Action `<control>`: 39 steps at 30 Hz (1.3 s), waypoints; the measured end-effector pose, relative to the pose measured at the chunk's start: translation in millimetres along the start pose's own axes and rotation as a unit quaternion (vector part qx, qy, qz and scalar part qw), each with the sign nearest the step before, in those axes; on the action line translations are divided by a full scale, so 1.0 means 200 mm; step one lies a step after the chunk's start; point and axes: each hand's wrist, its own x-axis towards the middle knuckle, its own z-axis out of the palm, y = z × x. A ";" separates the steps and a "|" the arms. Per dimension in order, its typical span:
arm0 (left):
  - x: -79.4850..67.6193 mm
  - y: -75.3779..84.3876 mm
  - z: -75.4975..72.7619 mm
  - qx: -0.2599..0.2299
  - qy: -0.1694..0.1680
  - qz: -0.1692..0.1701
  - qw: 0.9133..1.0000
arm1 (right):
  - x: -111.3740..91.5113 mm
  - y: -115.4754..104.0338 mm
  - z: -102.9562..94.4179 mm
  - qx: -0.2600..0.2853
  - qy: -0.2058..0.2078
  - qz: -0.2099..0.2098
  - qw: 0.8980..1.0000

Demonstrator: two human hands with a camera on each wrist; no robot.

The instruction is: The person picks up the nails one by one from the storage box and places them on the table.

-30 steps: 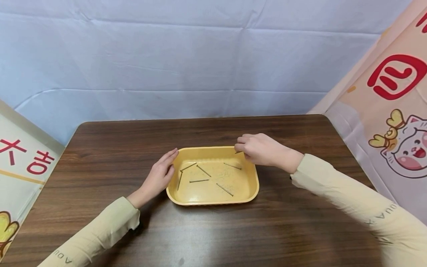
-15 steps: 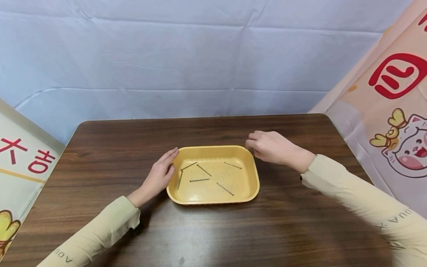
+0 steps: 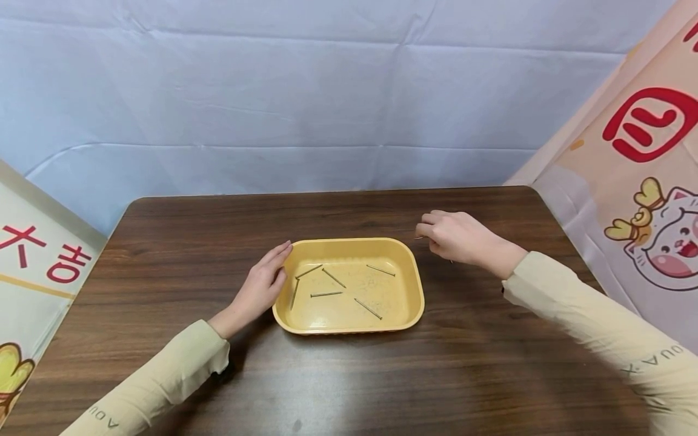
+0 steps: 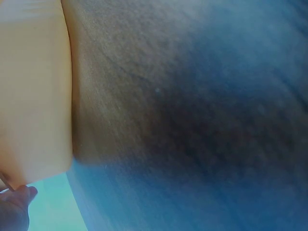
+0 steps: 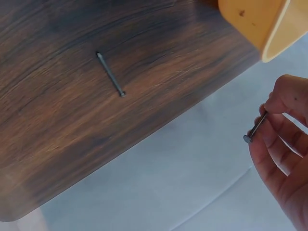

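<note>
A yellow plastic tray (image 3: 349, 330) lies on the table with several nails (image 3: 326, 295) scattered on its floor. My left hand (image 3: 260, 289) rests along the tray's left side, fingers fairly straight, the fingertips at the far left corner. Beyond the tray's far right corner, my right hand (image 3: 460, 237) pinches one nail (image 5: 256, 127) between thumb and fingers, its head sticking out in the right wrist view. Another nail (image 5: 110, 74) lies on the bare wood beneath that hand; the head view shows barely a tip of it.
The dark wood table (image 3: 349, 387) runs back to a pale cloth backdrop (image 3: 327, 109). Printed banners (image 3: 649, 181) hang at the right and left. In the left wrist view the tray's outer wall fills the left side, much blurred.
My right hand has moved right, from over the tray's far right corner to above the table beyond it, carrying the nail. My left hand and the tray have stayed in place.
</note>
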 end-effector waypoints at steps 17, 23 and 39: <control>0.00 0.00 0.00 0.001 -0.007 -0.006 1.000 | -0.10 0.10 0.05 -0.010 -0.003 0.032 0.999; 0.00 -0.01 0.00 -0.001 -0.007 -0.009 1.000 | -0.12 0.13 0.06 -0.006 -0.019 0.056 0.998; -0.01 -0.01 0.01 -0.005 -0.008 -0.010 1.000 | -0.21 0.19 0.10 0.004 -0.083 0.105 0.991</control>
